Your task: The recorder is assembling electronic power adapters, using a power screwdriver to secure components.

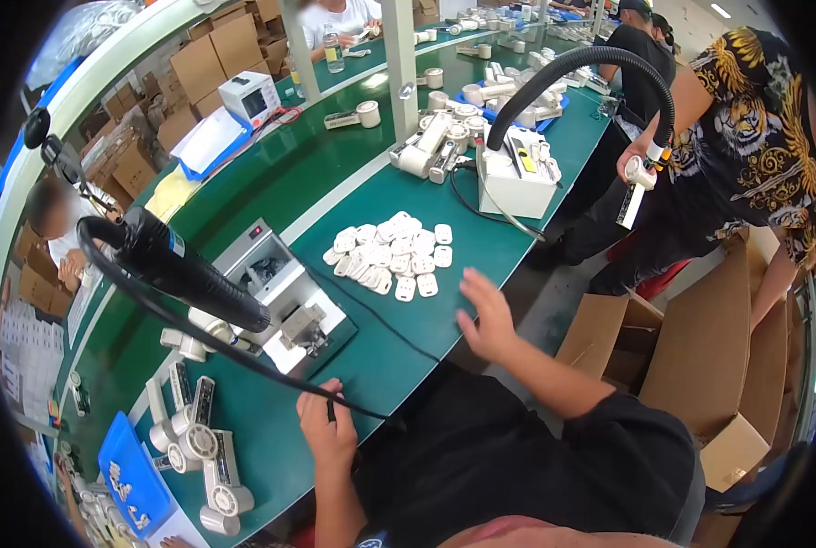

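My left hand (328, 427) is at the front edge of the green table, fingers curled around a small dark thing; a black cable crosses there, so what it holds is unclear. My right hand (492, 321) hovers over the table edge with thumb and fingers apart, holding nothing. Beyond it lies a pile of small white plastic plates (394, 248), a few spread flat along its right side. Left of the pile stands a grey-and-white bench machine (291, 306) with a metal mechanism on its front. A black ribbed cylinder (193, 274) on a cable slants above it.
White handheld fans (202, 443) lie at the left beside a blue tray (134, 479) of small parts. More fans (440, 142) and a white box (519, 173) with a black hose stand at the back. At right, a co-worker's hand (639, 164) holds a fan near open cartons (691, 338).
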